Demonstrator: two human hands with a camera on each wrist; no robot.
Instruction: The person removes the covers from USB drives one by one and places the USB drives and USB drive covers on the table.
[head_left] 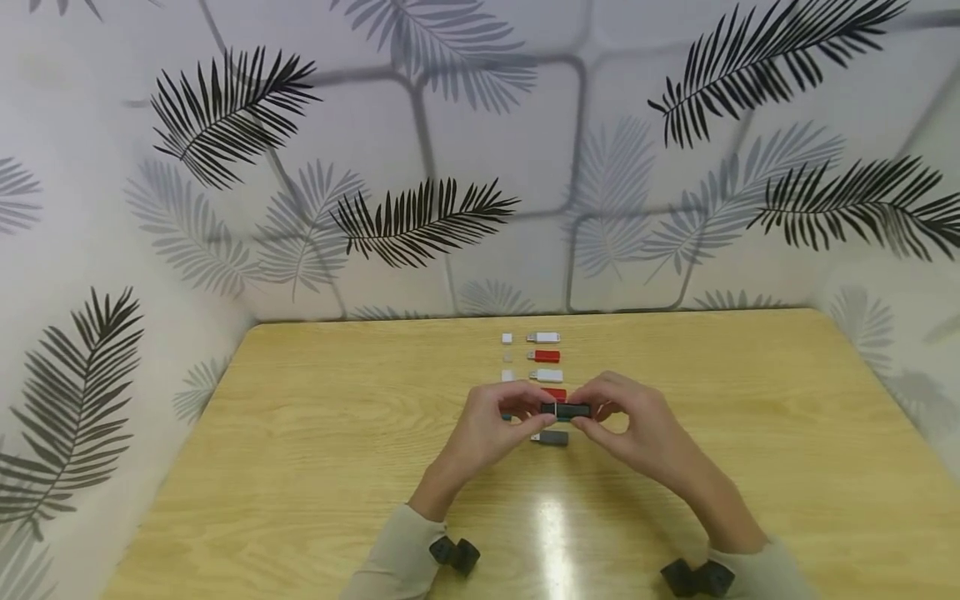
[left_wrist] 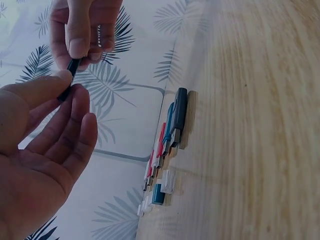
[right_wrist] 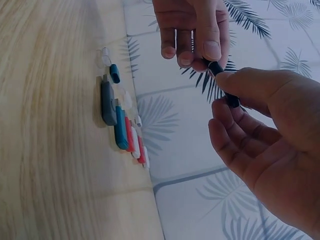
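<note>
A small black USB flash drive point(head_left: 574, 411) is held level above the table between both hands. My left hand point(head_left: 480, 427) pinches its left end, the cap end, between thumb and fingers. My right hand point(head_left: 651, 429) grips the other end the same way. A thin pale line crosses the stick near the left fingers; whether cap and body are fully joined I cannot tell. Just below the hands lies a grey USB drive point(head_left: 553, 438) with its metal plug bare. A teal USB drive point(right_wrist: 120, 129) lies beside it, mostly hidden by the hands in the head view.
Farther back in the same row are white point(head_left: 547, 337) and red point(head_left: 547, 356) USB drives, plugs pointing left. To their left runs a column of loose caps, among them a white cap point(head_left: 507, 338) and a teal cap point(left_wrist: 158, 194). A leaf-patterned wall point(head_left: 502, 267) borders the wooden table point(head_left: 337, 433).
</note>
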